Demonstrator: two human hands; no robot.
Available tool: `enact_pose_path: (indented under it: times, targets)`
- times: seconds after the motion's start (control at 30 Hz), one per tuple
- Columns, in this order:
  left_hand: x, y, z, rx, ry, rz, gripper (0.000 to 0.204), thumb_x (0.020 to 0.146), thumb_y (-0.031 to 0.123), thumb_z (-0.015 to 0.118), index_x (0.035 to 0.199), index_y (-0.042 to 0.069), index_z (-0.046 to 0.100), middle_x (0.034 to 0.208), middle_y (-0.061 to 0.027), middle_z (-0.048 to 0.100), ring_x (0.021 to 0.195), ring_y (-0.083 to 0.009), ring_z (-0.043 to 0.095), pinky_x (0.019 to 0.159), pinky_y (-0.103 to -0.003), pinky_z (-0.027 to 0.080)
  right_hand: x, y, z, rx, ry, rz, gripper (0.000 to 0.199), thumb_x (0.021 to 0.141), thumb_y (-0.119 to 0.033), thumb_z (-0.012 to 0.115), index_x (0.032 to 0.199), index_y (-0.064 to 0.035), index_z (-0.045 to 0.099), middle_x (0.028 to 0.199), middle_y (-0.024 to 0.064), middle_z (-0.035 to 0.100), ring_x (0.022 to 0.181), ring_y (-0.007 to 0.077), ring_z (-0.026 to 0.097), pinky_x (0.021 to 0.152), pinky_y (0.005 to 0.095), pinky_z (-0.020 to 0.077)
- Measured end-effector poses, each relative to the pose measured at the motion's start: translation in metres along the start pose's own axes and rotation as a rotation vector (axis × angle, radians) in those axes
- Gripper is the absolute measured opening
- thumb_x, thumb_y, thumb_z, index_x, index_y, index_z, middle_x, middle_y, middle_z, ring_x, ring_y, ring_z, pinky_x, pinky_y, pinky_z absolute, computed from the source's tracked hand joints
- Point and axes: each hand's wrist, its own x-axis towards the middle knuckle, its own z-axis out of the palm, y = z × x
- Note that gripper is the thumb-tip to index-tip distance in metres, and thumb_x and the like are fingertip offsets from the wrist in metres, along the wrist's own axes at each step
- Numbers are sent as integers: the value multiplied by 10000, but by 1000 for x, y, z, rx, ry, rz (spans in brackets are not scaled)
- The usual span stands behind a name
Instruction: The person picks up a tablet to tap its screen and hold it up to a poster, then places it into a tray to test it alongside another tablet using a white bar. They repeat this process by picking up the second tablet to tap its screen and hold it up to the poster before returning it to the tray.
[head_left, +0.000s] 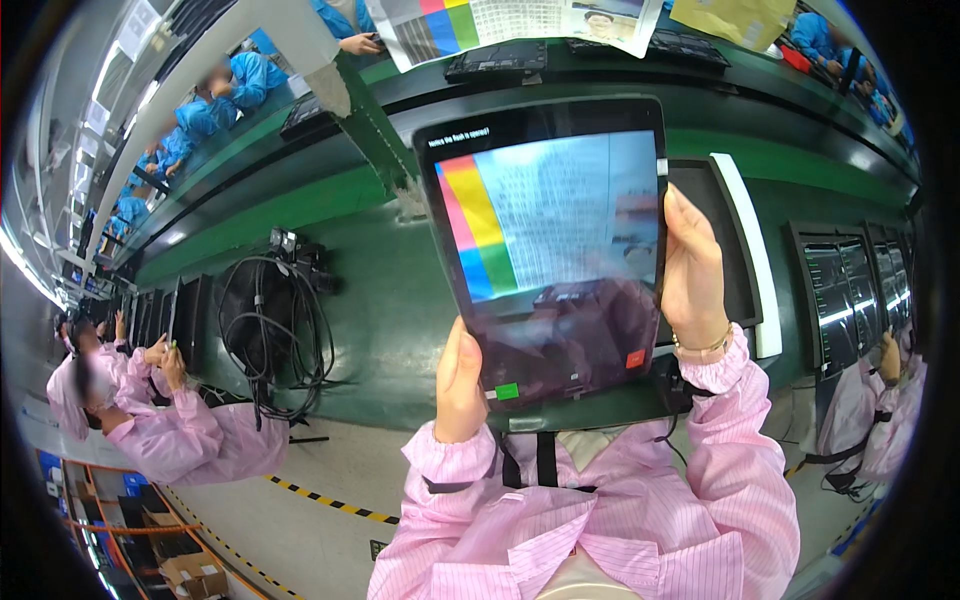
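Apparently midway: tablet (548, 250) is up over green bench (380, 310), screen showing a chart like the paper chart (500, 28) beyond bench. L hand (459, 388) & R hand (695, 270), part-curled, grip its edges. Green btn (507, 391) & red btn (635, 358) both showing; choice prob. not yet made.

Tablet (552, 255) blk-edged; sleeve (738, 450) pink w/ pinstripes; bench (385, 300) dk grn.
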Motion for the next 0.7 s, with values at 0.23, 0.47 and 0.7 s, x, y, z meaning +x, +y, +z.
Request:
enact_pose_path:
  times: [0.23,0.47,0.7]
  targets:
    - [-14,-15,12,126,-5,-158,421,971,310,400,1206,-34,456,1099,-61,547,973,-110,507,854,-233,390,2,-32,-70,377,-76,144,412,966,-350,368,1148,-8,509,1074,126,609,917,195,617,763,319,517]
    - [-3,-39,50,-54,-59,-364,414,973,312,390,1220,-12,456,1053,-42,568,924,-100,547,810,-239,440,-50,-101,-154,321,88,-279,305,942,-135,400,1166,56,478,1207,193,518,1173,254,475,1058,416,331]
    - [47,-86,104,-314,-33,-637,280,984,264,363,1076,62,534,958,-17,587,859,-108,547,772,-275,449,-138,-77,-171,1,571,-72,180,925,-190,473,1016,-47,532,764,28,575,614,85,535,509,221,439]
